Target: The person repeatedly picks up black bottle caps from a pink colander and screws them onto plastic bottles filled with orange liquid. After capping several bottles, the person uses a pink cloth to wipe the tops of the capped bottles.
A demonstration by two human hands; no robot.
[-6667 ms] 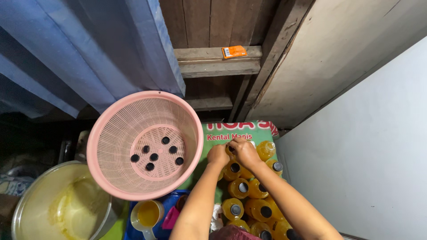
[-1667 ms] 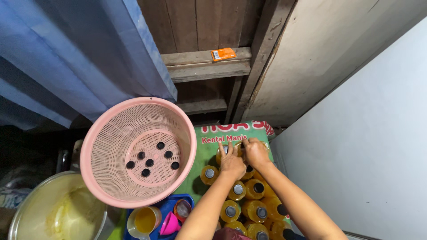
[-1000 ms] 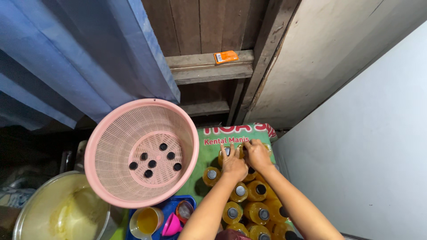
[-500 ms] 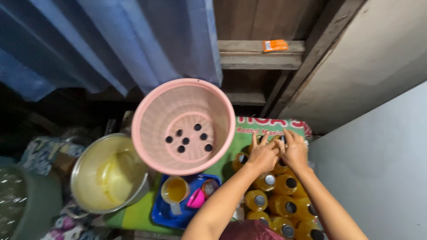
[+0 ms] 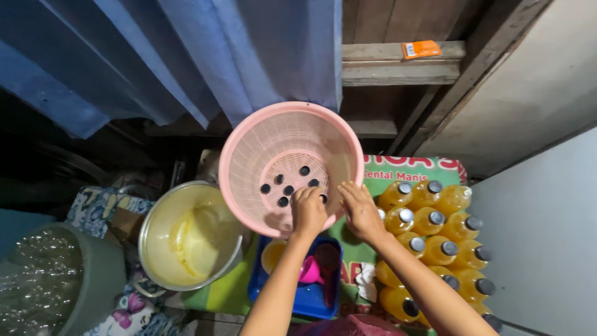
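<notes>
Over the near rim of the pink basket [image 5: 249,155], the left hand [image 5: 309,210] curls its fingers down toward the black caps [image 5: 288,183] lying on the basket floor; whether it grips one I cannot tell. Just beside it, the right hand [image 5: 360,208] is open, fingers spread, against the basket's edge. To its right stand capped yellow bottles [image 5: 435,242]; left of the hands sits a metal pot [image 5: 186,233] of yellow liquid.
</notes>
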